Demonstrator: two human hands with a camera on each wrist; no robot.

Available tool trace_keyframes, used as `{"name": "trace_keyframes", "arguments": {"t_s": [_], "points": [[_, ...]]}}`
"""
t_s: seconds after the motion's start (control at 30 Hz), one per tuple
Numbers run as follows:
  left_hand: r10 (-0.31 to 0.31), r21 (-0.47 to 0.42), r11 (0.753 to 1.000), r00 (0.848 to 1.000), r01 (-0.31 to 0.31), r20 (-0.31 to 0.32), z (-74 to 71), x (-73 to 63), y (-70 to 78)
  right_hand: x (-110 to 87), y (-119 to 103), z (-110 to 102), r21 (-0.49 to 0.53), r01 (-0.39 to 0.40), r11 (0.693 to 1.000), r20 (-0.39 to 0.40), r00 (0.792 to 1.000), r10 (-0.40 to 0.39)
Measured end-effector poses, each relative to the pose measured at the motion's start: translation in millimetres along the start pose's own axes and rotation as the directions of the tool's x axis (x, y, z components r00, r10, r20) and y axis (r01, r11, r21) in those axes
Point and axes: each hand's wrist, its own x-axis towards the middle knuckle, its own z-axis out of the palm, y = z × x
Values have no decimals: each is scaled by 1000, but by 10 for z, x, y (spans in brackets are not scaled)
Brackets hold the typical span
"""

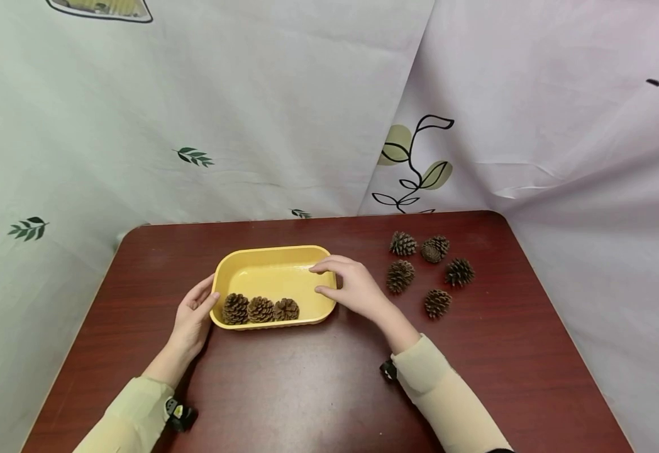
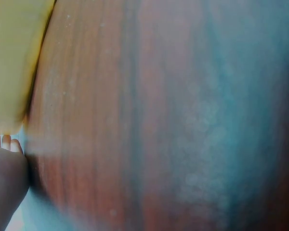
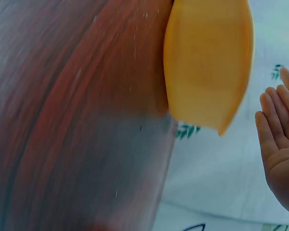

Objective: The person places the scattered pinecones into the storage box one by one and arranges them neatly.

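Okay, so one yellow rounded rectangular tray sits on a dark reddish-brown wood-look table, and everything below is placed off that tray. Edge-wise, the table's far edge runs behind the tray with just a narrow strip of wood between, while a much broader stretch of tabletop spreads out on the tray's near side. The table's left edge is some way off past the tray's left end, and the right edge lies further out, beyond the loose cones. Inside the tray, bare yellow floor shows along the far half and toward the right end.

Counting up: eight brown woody pine cones total. Three pine cones sit in a row along the tray's near wall, starting at its left corner. Five other pine cones lie in a loose cluster on the wood to the right of the tray, spaced apart from each other.

Two hands too. The left hand pinches the tray's left end, thumb on the rim, fingers outside. The right hand is over the tray's right end, thumb and fingers spread wide around plain air.
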Motion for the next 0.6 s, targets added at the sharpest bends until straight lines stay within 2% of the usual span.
{"name": "trace_keyframes", "arguments": {"t_s": [0.23, 0.6], "points": [[-13, 10, 1000, 1000, 14, -9, 12, -2, 8, -197, 122, -222, -61, 8, 998, -77, 997, -13], [-12, 10, 1000, 1000, 12, -8, 3, 8, 4, -620, 387, -505, -142, -88, 986, -154, 986, 66]]}}
